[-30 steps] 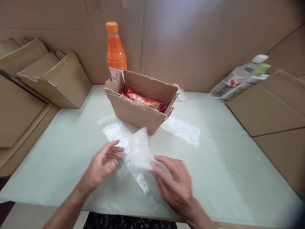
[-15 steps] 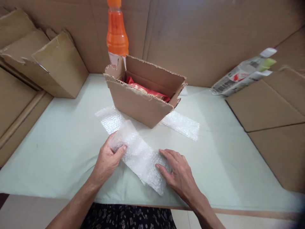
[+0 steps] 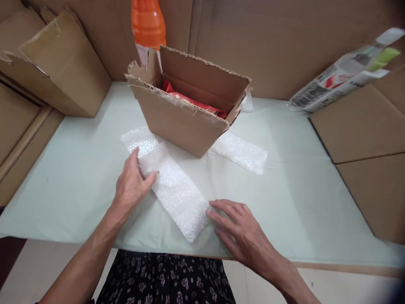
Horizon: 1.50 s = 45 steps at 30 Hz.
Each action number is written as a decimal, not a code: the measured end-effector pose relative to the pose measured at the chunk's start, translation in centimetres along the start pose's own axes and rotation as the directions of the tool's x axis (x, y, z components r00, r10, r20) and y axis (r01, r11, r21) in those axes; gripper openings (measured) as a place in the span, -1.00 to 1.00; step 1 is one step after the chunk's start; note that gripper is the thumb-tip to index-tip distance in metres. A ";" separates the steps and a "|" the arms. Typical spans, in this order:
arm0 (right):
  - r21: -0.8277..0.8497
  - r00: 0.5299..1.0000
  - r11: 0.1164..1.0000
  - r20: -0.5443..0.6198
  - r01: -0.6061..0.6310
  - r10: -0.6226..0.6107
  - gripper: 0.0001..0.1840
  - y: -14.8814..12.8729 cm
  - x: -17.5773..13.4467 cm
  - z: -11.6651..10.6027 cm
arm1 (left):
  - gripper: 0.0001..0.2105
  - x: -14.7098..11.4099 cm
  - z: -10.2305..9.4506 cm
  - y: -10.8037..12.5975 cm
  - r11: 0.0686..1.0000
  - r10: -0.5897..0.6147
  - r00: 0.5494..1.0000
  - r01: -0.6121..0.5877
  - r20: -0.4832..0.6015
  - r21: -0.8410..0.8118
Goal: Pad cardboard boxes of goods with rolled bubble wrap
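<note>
A folded length of bubble wrap (image 3: 179, 192) lies slantwise on the pale green cloth in front of me. My left hand (image 3: 131, 179) rests at its upper left end, thumb spread away from the fingers. At the lower right end, my right hand (image 3: 234, 228) touches the edge with outstretched fingertips. Just beyond stands an open cardboard box (image 3: 180, 114) with a red packet (image 3: 193, 101) inside; the packet's lower part is hidden. Another bubble wrap strip (image 3: 242, 154) passes under the box, and bubble wrap also shows at the box's left.
Behind the box stands an orange drink bottle (image 3: 148, 25). More cardboard boxes (image 3: 71, 67) are at the left, and a large one (image 3: 360, 126) is at the right. Plastic bottles (image 3: 338, 76) lean beside it. The cloth-covered table (image 3: 284, 236) ends just before my lap.
The bubble wrap now lies flatter, its lower right end folded in. My left hand has loosened its grip on the wrap, and its fingers have spread. The view has tilted down.
</note>
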State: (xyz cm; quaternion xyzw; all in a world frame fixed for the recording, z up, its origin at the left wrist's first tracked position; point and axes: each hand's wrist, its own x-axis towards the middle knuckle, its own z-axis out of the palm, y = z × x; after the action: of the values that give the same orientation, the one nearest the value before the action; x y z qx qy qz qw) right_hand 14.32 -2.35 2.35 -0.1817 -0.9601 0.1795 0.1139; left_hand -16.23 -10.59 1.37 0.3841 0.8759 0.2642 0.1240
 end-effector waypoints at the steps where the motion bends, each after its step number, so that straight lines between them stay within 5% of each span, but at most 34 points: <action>1: -0.006 0.998 0.999 0.053 0.035 -0.035 -0.60 -0.1 -0.2 -0.2 | -0.15 -0.4 -0.3 -0.3 1.000 0.008 0.996 -0.009 -0.088 -0.008; 3: -0.023 0.986 0.995 0.135 0.099 -0.095 -0.58 -0.2 -0.1 0.0 | -0.17 -1.5 -0.8 -0.7 0.998 0.047 0.970 -0.055 -0.237 -0.027; 5: -0.033 0.973 0.984 0.159 0.177 -0.170 -0.63 -0.1 0.5 0.8 | -0.29 -3.4 -1.0 -0.8 0.983 0.170 0.950 -0.182 -0.262 -0.022; 8: -0.025 0.959 0.960 0.065 0.279 -0.277 -0.71 0.4 2.1 2.4 | -0.47 -7.1 -0.3 -0.6 0.873 0.476 0.877 -0.480 -0.060 -0.087; 11: 0.008 0.959 0.960 -0.025 0.281 -0.281 -0.69 0.7 3.7 3.0 | -0.35 -10.4 1.0 -0.3 0.760 0.626 0.773 -0.577 0.099 -0.297; 16: 0.158 0.966 0.966 0.125 0.205 -0.226 -0.75 -0.1 6.7 1.2 | -0.26 -12.8 2.3 0.0 0.803 0.537 0.843 -0.498 0.034 -0.327; 19: 0.310 0.960 0.941 0.193 0.136 -0.202 -0.77 -0.9 8.1 -0.1 | -0.42 -12.6 2.2 0.4 0.836 0.410 0.912 -0.389 -0.031 -0.388; 22: 0.349 0.995 0.933 0.013 0.088 -0.099 -0.65 -1.4 8.0 -0.6 | -0.56 -11.7 1.7 0.3 0.855 0.122 0.986 -0.048 0.110 -0.517; 25: 0.187 0.964 0.971 -0.245 0.150 -0.102 -0.65 -1.7 6.4 0.2 | -0.49 -10.6 1.4 -0.1 0.819 -0.028 0.961 0.180 0.274 -0.545; 30: -0.021 0.934 0.937 -0.074 0.349 -0.350 -0.65 -2.3 5.5 3.5 | -0.49 -8.7 1.5 -0.6 0.953 0.072 0.963 0.011 0.260 -0.303; 33: 0.001 0.935 0.937 -0.063 0.351 -0.350 -0.70 -2.3 6.8 4.4 | -0.55 -8.6 0.9 -0.7 0.959 0.212 0.976 -0.196 0.058 -0.207; 35: 0.084 0.947 0.943 -0.030 0.321 -0.320 -0.71 -2.2 7.7 4.2 | -0.55 -9.2 0.1 -0.8 0.918 0.349 0.935 -0.354 -0.064 -0.179; 37: 0.189 0.958 0.945 0.057 0.266 -0.280 -0.73 -2.3 8.2 3.6 | -0.54 -10.0 -0.4 -0.9 0.858 0.473 0.878 -0.478 -0.072 -0.187; 39: 0.288 0.962 0.935 0.117 0.206 -0.248 -0.74 -2.4 8.3 3.0 | -0.55 -10.4 -0.5 -1.0 0.836 0.508 0.861 -0.500 -0.024 -0.225; 41: 0.290 0.980 0.942 0.057 0.167 -0.191 -0.72 -2.5 8.2 2.7 | -0.57 -10.3 -0.1 -1.2 0.866 0.452 0.892 -0.439 0.001 -0.241; 45: 0.061 0.972 0.975 -0.110 0.215 -0.207 -0.72 -2.8 8.0 2.7 | -0.60 -8.4 1.1 -1.5 0.929 0.342 0.940 -0.341 -0.021 -0.146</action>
State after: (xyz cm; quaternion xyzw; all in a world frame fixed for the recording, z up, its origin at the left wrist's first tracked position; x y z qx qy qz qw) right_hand 5.45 -2.46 2.18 -0.0834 -0.9597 0.1915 0.1882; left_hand -11.01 -17.29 -0.24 0.5209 0.7737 0.3446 0.1064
